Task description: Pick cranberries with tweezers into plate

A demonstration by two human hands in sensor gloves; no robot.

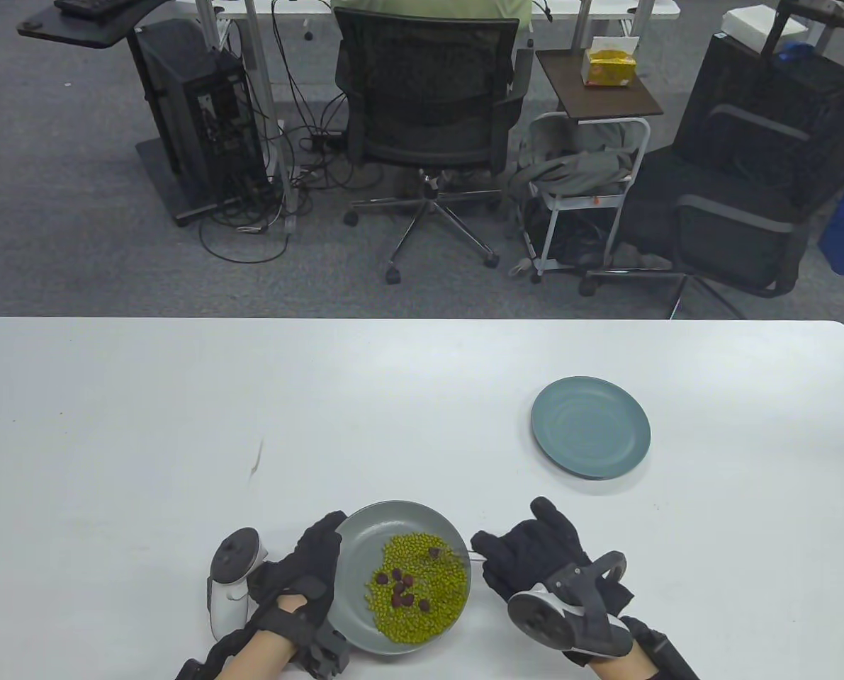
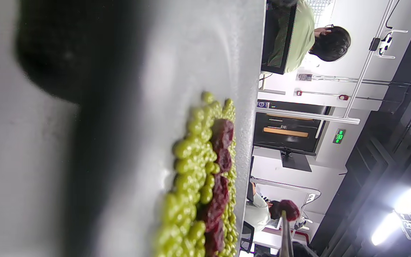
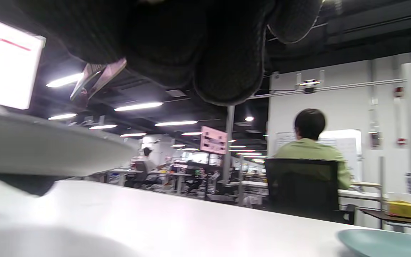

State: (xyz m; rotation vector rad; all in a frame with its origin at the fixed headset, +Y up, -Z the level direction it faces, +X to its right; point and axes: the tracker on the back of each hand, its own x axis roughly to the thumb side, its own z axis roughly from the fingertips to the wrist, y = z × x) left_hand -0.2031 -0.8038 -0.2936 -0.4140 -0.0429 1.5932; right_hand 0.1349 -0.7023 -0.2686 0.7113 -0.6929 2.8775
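The table [image 1: 181, 425] carries everything; taking the grey plate [image 1: 365, 528] at its near edge as landmark, the blue plate [image 1: 590, 426], the target, lies well apart to its far right, bare. The left hand [image 1: 301, 567] grips the grey plate's left rim and seems to tip it, so if that hold slackens the green beans [image 1: 422, 602] could slide and bury the fruit, or spill over the near rim. The right hand [image 1: 535, 552], just right of the grey plate, is closed around the tweezers [image 1: 473, 552], whose tips reach the plate's right rim. In the left wrist view the tweezer tips [image 2: 284, 228] appear to pinch one cranberry [image 2: 290, 210] just past the rim; the rest of the cranberries [image 1: 404, 588] sit among the beans near the plate's middle. The carry to the blue plate is long: a soft, small berry held by thin tips may slip if the pinch eases, or squash and stick if it tightens, and a dropped one would roll on the table
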